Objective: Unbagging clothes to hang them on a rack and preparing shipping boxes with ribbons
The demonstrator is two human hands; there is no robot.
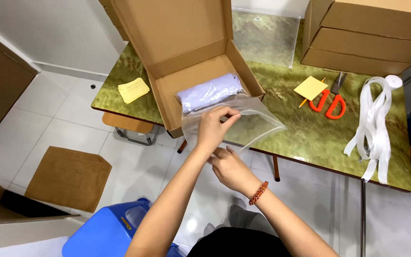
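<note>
Clear plastic bag with a folded white garment inside lies at frame centre, its closed end in the open cardboard box and its mouth hanging over the near edge of the green marbled table. The left hand pinches the bag's open edge between thumb and fingertips; the right hand, with a beaded bracelet, sits just below, its fingers curled at the bag's lower edge, though whether they grip it cannot be told. Right of centre lie orange-handled scissors, a yellow sticky-note pad and white ribbon.
</note>
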